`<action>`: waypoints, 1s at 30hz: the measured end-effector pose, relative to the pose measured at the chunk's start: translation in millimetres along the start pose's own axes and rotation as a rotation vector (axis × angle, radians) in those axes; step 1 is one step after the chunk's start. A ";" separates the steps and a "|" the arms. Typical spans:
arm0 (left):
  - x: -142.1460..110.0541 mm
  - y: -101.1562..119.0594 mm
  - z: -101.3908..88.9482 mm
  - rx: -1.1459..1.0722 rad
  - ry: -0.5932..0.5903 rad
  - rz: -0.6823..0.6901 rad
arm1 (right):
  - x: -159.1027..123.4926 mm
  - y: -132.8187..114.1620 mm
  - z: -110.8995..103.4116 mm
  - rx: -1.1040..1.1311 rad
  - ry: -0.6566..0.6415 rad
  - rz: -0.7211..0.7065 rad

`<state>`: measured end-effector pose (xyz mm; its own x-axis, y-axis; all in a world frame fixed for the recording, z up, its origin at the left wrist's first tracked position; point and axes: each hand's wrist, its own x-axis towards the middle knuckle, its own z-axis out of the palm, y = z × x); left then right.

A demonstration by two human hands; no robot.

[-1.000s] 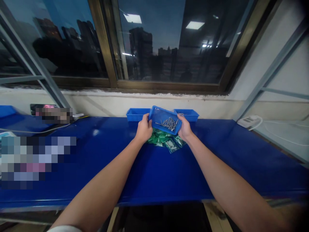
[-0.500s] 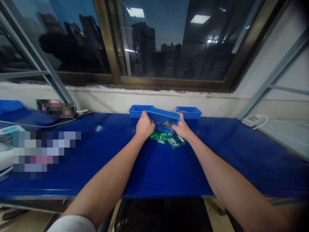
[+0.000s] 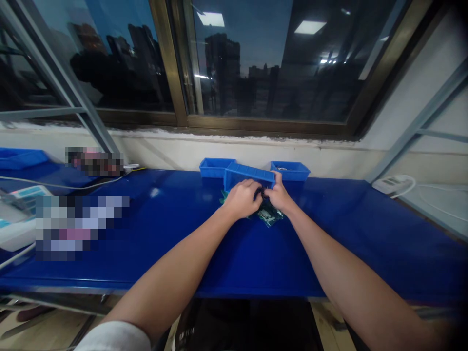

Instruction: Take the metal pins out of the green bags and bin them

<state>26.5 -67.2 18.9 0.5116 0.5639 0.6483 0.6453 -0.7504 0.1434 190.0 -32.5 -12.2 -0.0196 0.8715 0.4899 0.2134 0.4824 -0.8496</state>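
A blue plastic bin [image 3: 248, 170] is tilted toward me above the table, its open side facing me. My right hand [image 3: 280, 195] grips the bin's right end, fingers behind and thumb in front. In front of the bin's opening is my left hand [image 3: 242, 199], fingers curled in at the bin's lower right corner, where the thin metal screws or pins lie. These are mostly hidden by the fingers, so what the hand pinches I cannot make out. Under the bin lie small green-tinted plastic bags [image 3: 269, 214] with metal pieces in them, partly covered by my left hand.
Two more blue bins stand by the wall, one at back left [image 3: 216, 167] and one at back right [image 3: 290, 170] with small parts inside. A white device [image 3: 18, 222] is on the blue table [image 3: 161, 243] at left. A power strip [image 3: 393, 183] lies far right.
My left hand has let go of the bin's left side and moved right, into the front of the bin over the metal pieces. My right hand keeps its hold; the bin stays tilted.
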 end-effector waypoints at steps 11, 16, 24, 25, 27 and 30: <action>-5.7 -3.5 9.1 0.055 -0.313 -0.015 | -5.8 -11.5 -1.2 -0.029 -0.065 -0.031; -5.9 -4.4 10.6 0.067 -0.329 -0.029 | -4.3 -15.3 -3.2 -0.002 -0.127 -0.049; -7.0 -3.4 8.5 0.039 -0.335 0.043 | 0.1 -23.8 -5.0 0.009 -0.173 -0.072; -6.9 -3.3 8.5 0.039 -0.339 0.062 | 0.2 -23.8 -4.9 0.008 -0.165 -0.071; -6.4 -3.1 8.3 0.041 -0.334 0.083 | 0.5 -22.9 -4.7 0.002 -0.126 -0.074; -4.8 -2.1 6.8 0.054 -0.340 0.089 | 1.7 -20.3 -4.3 -0.030 -0.030 -0.068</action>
<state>26.5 -66.0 10.4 0.7209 0.5867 0.3690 0.6143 -0.7874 0.0518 189.8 -41.2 6.7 -0.0645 0.8392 0.5400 0.2398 0.5383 -0.8079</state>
